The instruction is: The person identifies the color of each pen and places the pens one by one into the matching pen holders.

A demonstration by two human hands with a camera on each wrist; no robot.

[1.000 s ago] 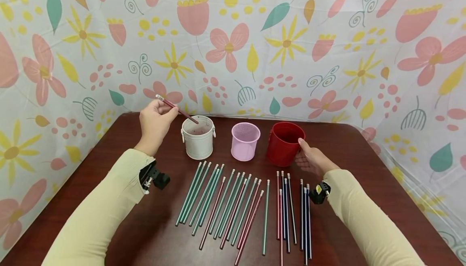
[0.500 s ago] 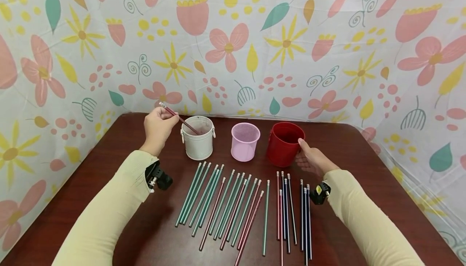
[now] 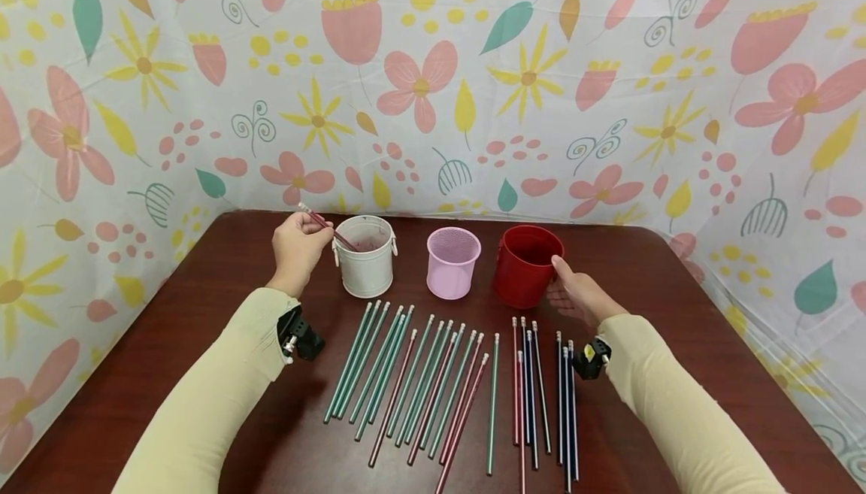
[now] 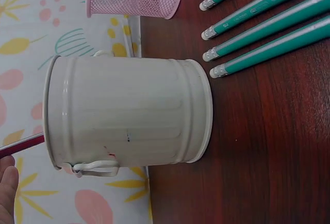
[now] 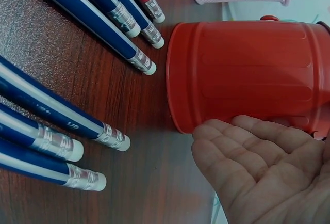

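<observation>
My left hand (image 3: 298, 247) pinches a dark red pencil (image 3: 323, 224) by its upper part, eraser end up. The pencil slants down over the left rim of the white bucket (image 3: 367, 272), its lower end inside the mouth. In the left wrist view only a bit of the fingers (image 4: 7, 185) and the red pencil (image 4: 23, 145) show beside that rim. On the right, my right hand (image 3: 583, 295) rests at the side of the red bucket (image 3: 524, 280), thumb at its rim. The right wrist view shows the fingers (image 5: 242, 146) extended along the red wall, palm turned up.
A pink mesh cup (image 3: 452, 272) stands between the two buckets. In front lie green pencils (image 3: 365, 362) mixed with red pencils (image 3: 463, 422), and blue pencils (image 3: 568, 411) further right. A floral cloth (image 3: 419, 163) hangs behind the brown table (image 3: 271, 419).
My left hand has come right and down toward the white bucket, lowering the red pencil's end into its mouth. The right hand has kept its place at the red bucket.
</observation>
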